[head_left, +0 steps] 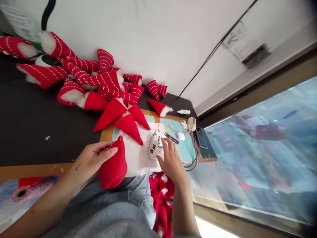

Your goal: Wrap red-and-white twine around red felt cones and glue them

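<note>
Left hand: red cone tip-forward

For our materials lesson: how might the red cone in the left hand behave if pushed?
The red cone probably dents, given its fabric surface. It is likely light, if filled like another cone showing white fluff. Its tapering shape may roll unevenly.

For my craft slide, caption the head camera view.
Left hand holding a red fabric cone, right hand at a white glue gun.

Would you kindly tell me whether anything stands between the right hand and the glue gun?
Nothing visible stands in the way; the right hand is close beside the glue gun, though whether they touch is unclear.
</note>
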The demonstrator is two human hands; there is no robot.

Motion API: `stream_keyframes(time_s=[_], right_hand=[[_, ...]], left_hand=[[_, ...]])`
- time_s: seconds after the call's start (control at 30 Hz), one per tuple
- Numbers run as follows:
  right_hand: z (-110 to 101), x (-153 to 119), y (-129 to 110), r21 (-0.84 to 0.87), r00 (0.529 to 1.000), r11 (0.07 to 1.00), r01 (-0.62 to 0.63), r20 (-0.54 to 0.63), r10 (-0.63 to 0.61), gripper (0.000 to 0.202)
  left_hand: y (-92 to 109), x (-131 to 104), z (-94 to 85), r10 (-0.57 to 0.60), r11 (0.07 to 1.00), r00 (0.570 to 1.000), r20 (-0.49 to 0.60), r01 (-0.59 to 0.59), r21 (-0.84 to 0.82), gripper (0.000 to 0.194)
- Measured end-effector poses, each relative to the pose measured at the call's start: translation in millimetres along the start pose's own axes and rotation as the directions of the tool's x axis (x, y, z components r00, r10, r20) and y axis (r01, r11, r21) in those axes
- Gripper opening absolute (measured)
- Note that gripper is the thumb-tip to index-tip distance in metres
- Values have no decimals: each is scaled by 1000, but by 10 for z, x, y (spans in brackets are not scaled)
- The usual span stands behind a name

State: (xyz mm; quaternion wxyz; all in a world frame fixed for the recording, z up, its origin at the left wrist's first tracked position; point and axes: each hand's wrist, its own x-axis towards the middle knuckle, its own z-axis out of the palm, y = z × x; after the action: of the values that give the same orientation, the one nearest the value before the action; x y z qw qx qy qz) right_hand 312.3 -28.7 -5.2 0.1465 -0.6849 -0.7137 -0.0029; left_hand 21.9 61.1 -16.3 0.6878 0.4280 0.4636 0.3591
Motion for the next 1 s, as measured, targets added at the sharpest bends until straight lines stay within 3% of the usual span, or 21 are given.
stream_keyframes(time_s=[0.07,0.17,0.27,0.33,0.4,0.47,0.63,0.77,1.0], right_hand=[[-67,31,-333,334,997,942,34,-73,-10,62],[14,153,-850,747,995,659,83,-98,-14,65],[210,278,-1157,894,991,445,47,-97,90,50],[300,319,-1216,923,982,384,35,-102,156,41],[327,329,-1210,910,973,413,36,-125,192,37],[314,321,-1194,863,969,505,37,-156,194,32],[277,293,-1244,761,965,647,49,-202,164,23],[283,282,-1304,764,964,644,44,-201,173,22],[279,272,-1367,808,977,588,-9,-117,176,26]], left_hand=[[21,-20,32,29,999,999,19,-30,17,43],[38,-48,80,97,992,990,104,-104,72,40],[42,-79,106,184,979,976,113,-192,73,42],[46,-97,98,261,964,964,48,-263,35,44],[52,-113,67,321,947,947,-13,-321,-19,42],[57,-132,17,343,937,938,-47,-345,-56,38],[32,-198,-107,296,955,945,-137,-294,31,26],[22,-198,-113,271,953,942,-199,-291,-80,25],[160,-114,76,345,842,894,-287,-430,-326,32]])
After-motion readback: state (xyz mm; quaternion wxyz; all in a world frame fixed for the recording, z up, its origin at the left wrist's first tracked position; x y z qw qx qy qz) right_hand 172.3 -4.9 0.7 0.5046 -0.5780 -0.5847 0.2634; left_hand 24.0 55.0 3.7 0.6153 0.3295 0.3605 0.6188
